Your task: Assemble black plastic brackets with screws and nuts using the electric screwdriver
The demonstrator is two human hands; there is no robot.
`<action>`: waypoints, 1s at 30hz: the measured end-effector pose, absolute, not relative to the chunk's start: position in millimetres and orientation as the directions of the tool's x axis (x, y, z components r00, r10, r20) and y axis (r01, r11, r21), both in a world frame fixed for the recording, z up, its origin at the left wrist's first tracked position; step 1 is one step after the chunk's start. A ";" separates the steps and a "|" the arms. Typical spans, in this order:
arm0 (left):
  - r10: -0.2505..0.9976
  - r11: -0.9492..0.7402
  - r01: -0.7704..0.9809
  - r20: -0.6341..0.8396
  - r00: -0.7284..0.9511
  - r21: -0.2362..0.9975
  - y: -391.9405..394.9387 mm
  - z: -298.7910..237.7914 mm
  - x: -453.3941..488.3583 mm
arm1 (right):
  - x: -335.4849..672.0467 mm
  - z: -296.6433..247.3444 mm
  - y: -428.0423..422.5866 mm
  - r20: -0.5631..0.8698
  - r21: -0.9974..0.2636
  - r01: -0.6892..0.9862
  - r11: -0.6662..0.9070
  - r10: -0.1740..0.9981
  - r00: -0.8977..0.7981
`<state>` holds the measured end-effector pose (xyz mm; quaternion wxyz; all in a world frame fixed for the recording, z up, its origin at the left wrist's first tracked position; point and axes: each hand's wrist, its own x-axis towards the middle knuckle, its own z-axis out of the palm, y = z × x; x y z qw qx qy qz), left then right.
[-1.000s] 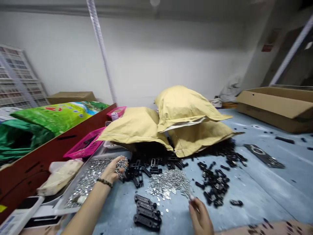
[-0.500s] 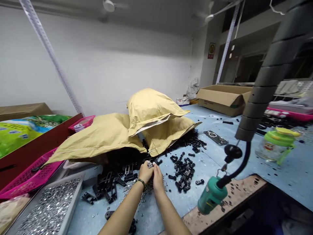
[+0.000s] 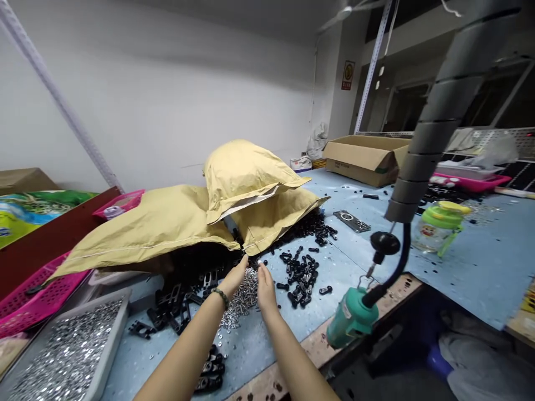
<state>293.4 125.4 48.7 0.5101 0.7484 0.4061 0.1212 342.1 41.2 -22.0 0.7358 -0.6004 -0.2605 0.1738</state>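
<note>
My left hand [image 3: 235, 277], with a beaded bracelet at the wrist, stretches forward along the left side of a heap of small silver screws [image 3: 247, 292]. Its fingers are extended, with nothing visible in them. Across the heap, my right hand [image 3: 266, 289] is held on edge, fingers pointing forward and a small pale spot at the tips that I cannot make out. Black plastic link parts [image 3: 303, 278] lie to the right of it. More black clamp-like parts [image 3: 173, 303] are left of my left hand. A yellow sack's corner [image 3: 254, 245] hangs just beyond my fingertips.
A grey tray of silver nuts [image 3: 119, 328] stands at left beside a pink basket [image 3: 50, 292]. At right, a green electric screwdriver [image 3: 351, 320] hangs over the table edge from a thick grey hose [image 3: 430, 133]. Farther back are a phone case [image 3: 351, 221], a jar [image 3: 437, 228] and a cardboard box [image 3: 361, 167].
My hands were together with small silver pieces between the fingers; now they are apart, and the screw heap shows between them. The view has turned to the right.
</note>
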 end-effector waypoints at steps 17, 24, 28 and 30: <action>0.961 -0.157 0.476 0.024 0.274 0.865 186.0 91.7 92.1 | 329.0 -22.1 -29.4 0.346 -0.906 0.415 0.080 0.704 0.620; 0.868 -0.401 0.485 0.154 0.471 0.777 136.1 68.4 63.7 | 287.1 -18.9 -45.9 0.439 -0.781 0.600 0.171 0.835 0.333; 0.762 -0.519 0.533 0.079 0.643 0.669 75.8 25.9 68.7 | 284.3 -18.2 -33.4 0.459 -0.709 0.672 0.212 0.862 0.212; 0.731 -0.572 0.603 0.012 0.682 0.556 60.3 8.3 68.6 | 291.3 -18.8 -24.7 0.443 -0.674 0.715 0.185 0.876 0.192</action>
